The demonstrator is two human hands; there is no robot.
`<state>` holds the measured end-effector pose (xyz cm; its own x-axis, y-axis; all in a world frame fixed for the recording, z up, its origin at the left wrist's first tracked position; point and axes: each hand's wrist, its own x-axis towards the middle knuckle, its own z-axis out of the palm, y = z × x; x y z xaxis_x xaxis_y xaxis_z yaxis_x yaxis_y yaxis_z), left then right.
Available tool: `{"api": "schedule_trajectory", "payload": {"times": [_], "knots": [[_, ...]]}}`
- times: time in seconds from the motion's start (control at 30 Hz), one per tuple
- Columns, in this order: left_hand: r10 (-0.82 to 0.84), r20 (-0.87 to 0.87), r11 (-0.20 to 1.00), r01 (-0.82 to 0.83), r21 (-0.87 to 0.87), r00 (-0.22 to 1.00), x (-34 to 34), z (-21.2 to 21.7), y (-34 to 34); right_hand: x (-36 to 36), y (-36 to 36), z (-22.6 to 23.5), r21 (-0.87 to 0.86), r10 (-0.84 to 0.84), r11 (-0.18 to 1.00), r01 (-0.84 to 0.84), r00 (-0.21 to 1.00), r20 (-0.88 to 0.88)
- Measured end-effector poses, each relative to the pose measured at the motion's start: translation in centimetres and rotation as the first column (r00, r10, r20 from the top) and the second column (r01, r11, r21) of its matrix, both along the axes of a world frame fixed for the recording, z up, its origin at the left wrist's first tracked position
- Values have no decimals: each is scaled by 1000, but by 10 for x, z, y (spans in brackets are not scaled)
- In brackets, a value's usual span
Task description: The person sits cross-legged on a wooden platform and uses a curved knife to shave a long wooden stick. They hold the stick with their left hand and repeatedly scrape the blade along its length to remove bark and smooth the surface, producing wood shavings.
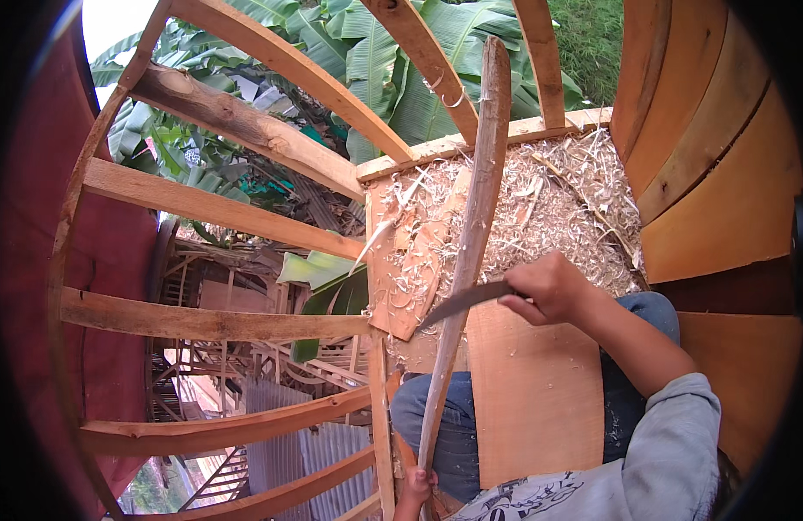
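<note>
One wooden pole (485,174), gripped low by my left hand (416,482), looks partly shaved, rough stretches seemingly remaining, my right hand (549,288) clasping a curved knife (485,293) across it.

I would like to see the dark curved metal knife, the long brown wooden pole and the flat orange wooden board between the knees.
Dark curved metal knife (483,293): head view, middle of the blade.
Long brown wooden pole (479,208): head view, upper shaft.
Flat orange wooden board (540,399): head view, centre of its face.

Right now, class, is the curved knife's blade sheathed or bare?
Bare: the knife blade shows uncovered from the right hand to its tip, crossing the wooden pole.
</note>
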<state>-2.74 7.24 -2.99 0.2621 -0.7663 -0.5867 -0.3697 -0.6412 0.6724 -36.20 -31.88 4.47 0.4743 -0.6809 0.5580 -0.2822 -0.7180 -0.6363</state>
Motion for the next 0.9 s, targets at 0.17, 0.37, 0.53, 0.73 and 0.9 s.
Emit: {"api": "schedule_trajectory", "payload": {"times": [0.17, 0.37, 0.53, 0.73, 0.9], "knots": [[5, -34, 1000, -5, 17, 999, -14, 10, -8, -12, -12, -6, 454, -456, 826, 334, 869, 192], [-25, 79, 995, 32, -94, 997, -22, 18, -9, -9, 0, -7, 165, -210, 965, 202, 977, 31], [4, 117, 998, 5, -70, 993, -12, 4, 7, -7, 17, -2, -72, 83, 993, -98, 979, -188], [-9, 115, 999, 15, -44, 993, -20, 19, -7, -9, -3, -3, 160, -82, 984, 74, 996, 43], [-31, 110, 999, 29, 20, 993, -15, 14, -4, -4, -2, -14, 256, -281, 933, 251, 956, 88]]}}
